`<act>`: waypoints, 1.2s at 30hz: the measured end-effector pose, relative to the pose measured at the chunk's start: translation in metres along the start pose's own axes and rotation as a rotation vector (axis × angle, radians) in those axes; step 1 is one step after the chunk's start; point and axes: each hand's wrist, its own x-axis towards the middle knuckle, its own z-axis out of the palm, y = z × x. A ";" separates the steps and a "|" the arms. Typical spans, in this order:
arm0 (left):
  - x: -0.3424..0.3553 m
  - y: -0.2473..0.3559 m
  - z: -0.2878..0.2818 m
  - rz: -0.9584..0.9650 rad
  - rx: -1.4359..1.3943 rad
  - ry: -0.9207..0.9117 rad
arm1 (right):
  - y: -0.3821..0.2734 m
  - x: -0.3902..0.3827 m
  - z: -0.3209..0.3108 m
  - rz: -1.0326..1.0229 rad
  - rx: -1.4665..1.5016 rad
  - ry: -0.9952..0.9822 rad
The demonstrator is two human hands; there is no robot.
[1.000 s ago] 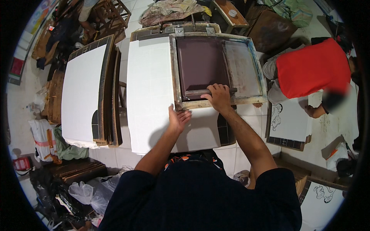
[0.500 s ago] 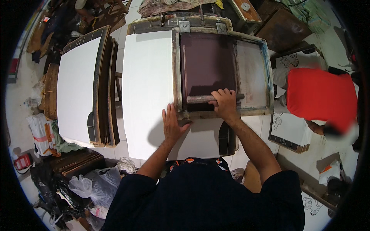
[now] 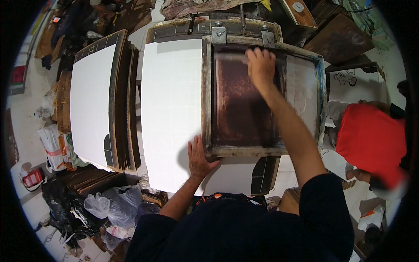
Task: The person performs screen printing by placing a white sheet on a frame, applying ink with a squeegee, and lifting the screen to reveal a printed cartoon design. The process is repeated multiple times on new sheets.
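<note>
A screen printing frame (image 3: pixel 207 100) with a wooden rim lies on a board covered by white cloth (image 3: pixel 172 100). Its dark mesh (image 3: pixel 246 105) shows reddish-brown patches. At the far end of the mesh, my right hand (image 3: pixel 262 70) is closed around a squeegee (image 3: pixel 230 57), which is blurred by motion and partly covered by the fingers. My left hand (image 3: pixel 201 160) lies flat with fingers stretched out, on the white cloth beside the near left corner of the frame. Metal hinge clamps (image 3: pixel 219 35) hold the frame's far edge.
To the left stands a stack of boards (image 3: pixel 124 105) topped with white cloth (image 3: pixel 94 96). Plastic bags (image 3: pixel 115 205) lie at the lower left. On the right, a person in a red shirt (image 3: pixel 371 139) bends near boards with line-drawn prints (image 3: pixel 345 78).
My right hand has moved the squeegee from the near end of the mesh to its far end. Brownish patches now show on the mesh. My left hand stays by the frame's corner.
</note>
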 end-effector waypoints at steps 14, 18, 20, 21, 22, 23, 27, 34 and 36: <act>0.000 0.000 -0.001 0.013 0.026 -0.003 | 0.008 0.028 0.008 -0.003 0.021 0.013; 0.000 -0.001 0.001 0.056 0.050 0.037 | -0.008 -0.027 -0.017 0.029 -0.038 -0.122; 0.000 -0.001 0.002 0.077 0.041 0.052 | -0.029 -0.075 -0.042 0.039 -0.024 -0.122; 0.000 -0.001 0.003 0.086 0.025 0.080 | -0.040 -0.101 -0.056 0.027 0.012 -0.096; -0.001 -0.001 0.003 0.091 0.025 0.073 | -0.052 -0.127 -0.069 0.047 0.030 -0.117; -0.001 -0.002 0.004 0.098 0.020 0.091 | -0.065 -0.155 -0.082 0.042 -0.020 -0.133; -0.003 -0.006 0.005 0.106 -0.002 0.094 | -0.102 -0.237 -0.123 0.097 0.029 -0.270; 0.003 -0.002 0.012 0.033 -0.152 0.143 | -0.106 -0.246 -0.127 0.096 0.072 -0.198; 0.004 0.002 0.013 -0.003 -0.149 0.142 | -0.106 -0.241 -0.129 0.104 0.091 -0.109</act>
